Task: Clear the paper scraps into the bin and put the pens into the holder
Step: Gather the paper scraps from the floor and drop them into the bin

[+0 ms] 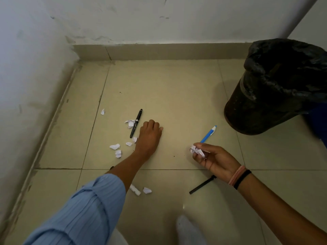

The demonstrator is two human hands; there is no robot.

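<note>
My left hand (pixel 149 137) rests knuckles-up on the tiled floor, fingers curled under; what it grips is hidden. A black pen (pixel 136 123) lies just left of it, beside several white paper scraps (pixel 115 146). My right hand (pixel 215 160) hovers lower right, closed on a crumpled paper scrap (pixel 196 150). A blue and white pen (pixel 208 134) lies just beyond it. Another black pen (pixel 202 185) lies partly under my right wrist. A white pen (pixel 135 190) and one scrap (pixel 147 190) lie by my left sleeve. The black bin (pixel 276 89) with a black liner stands at right.
White walls meet in a corner at left and behind, with a beige skirting (pixel 159 51) along the back. A blue object (pixel 318 126) shows behind the bin at the right edge. A pale blurred shape (pixel 187 228) sits at the bottom middle. No pen holder is in view.
</note>
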